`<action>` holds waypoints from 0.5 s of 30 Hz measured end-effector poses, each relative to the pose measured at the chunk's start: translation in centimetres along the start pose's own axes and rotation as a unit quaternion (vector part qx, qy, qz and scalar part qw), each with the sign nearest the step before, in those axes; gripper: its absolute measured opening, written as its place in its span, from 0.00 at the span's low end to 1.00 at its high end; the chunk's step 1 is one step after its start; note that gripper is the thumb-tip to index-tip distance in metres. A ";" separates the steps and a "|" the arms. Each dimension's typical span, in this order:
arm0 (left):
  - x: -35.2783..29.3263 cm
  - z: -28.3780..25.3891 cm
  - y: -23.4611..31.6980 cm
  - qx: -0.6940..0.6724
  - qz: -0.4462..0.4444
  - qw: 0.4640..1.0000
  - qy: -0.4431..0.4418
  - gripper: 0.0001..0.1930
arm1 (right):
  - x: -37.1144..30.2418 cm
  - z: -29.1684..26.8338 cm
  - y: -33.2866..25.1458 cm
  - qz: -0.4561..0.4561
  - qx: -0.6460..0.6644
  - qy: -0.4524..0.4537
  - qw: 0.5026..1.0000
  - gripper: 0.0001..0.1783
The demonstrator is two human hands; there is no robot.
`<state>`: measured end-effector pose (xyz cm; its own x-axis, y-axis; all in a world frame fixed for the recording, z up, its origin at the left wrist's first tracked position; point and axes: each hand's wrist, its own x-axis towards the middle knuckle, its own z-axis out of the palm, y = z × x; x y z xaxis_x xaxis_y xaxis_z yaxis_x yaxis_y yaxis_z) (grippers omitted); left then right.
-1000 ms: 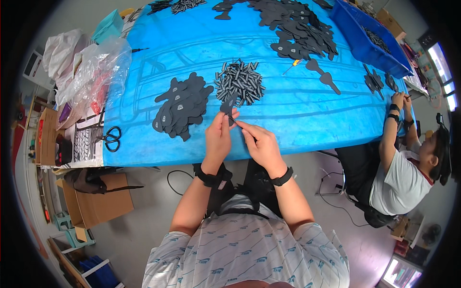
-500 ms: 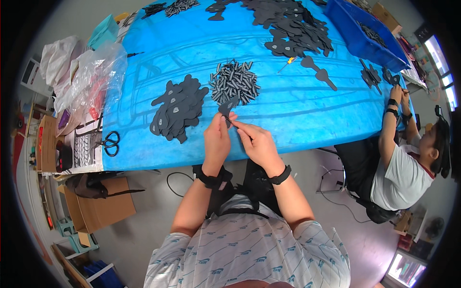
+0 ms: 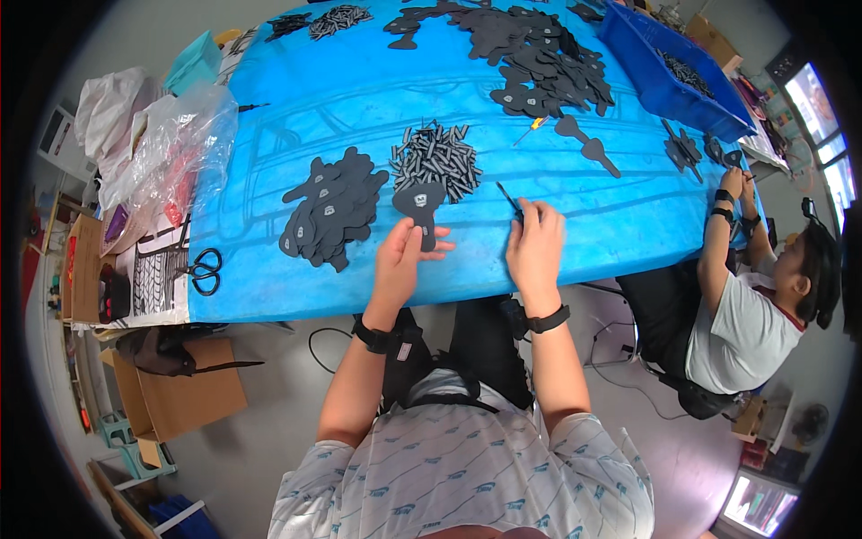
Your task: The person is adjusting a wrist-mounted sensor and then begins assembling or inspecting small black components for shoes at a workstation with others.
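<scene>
My left hand (image 3: 395, 269) pinches the narrow end of a flat dark grey piece (image 3: 418, 203) with a wide rounded head and a small light emblem. It is raised over the near part of the blue-covered table. To its right, my right hand (image 3: 537, 250) is closed round a thin black tool (image 3: 506, 195), whose tip points up and left; the grip end is hidden in the fingers. Just beyond the held piece lies a heap of short grey tubes (image 3: 438, 154). A pile of similar flat pieces (image 3: 334, 208) lies left of my left hand.
Black-handled scissors (image 3: 206, 271) lie at the left edge, near plastic bags (image 3: 184, 135). Farther off are a yellow-handled screwdriver (image 3: 538, 123), a large pile of flat pieces (image 3: 561, 72) and a blue bin (image 3: 648, 85). Another person (image 3: 745, 332) works at the right.
My hands, close together before, are now apart. The right hand has moved right with the thin black tool, and the flat piece in my left hand now shows its emblem side.
</scene>
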<state>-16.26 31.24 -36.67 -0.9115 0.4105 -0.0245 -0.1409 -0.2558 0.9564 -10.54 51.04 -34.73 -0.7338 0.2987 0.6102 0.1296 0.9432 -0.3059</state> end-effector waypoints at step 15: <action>-0.7 0.3 0.3 -0.047 0.079 0.996 0.018 0.16 | -1.0 2.1 -2.1 0.188 0.561 -0.242 0.769 0.09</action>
<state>-15.50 31.14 -36.25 -0.9385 0.3268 0.1114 -0.0293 -0.3968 0.9174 -11.45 48.41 -36.20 -0.9825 0.1750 0.0642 -0.0648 0.0022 -0.9979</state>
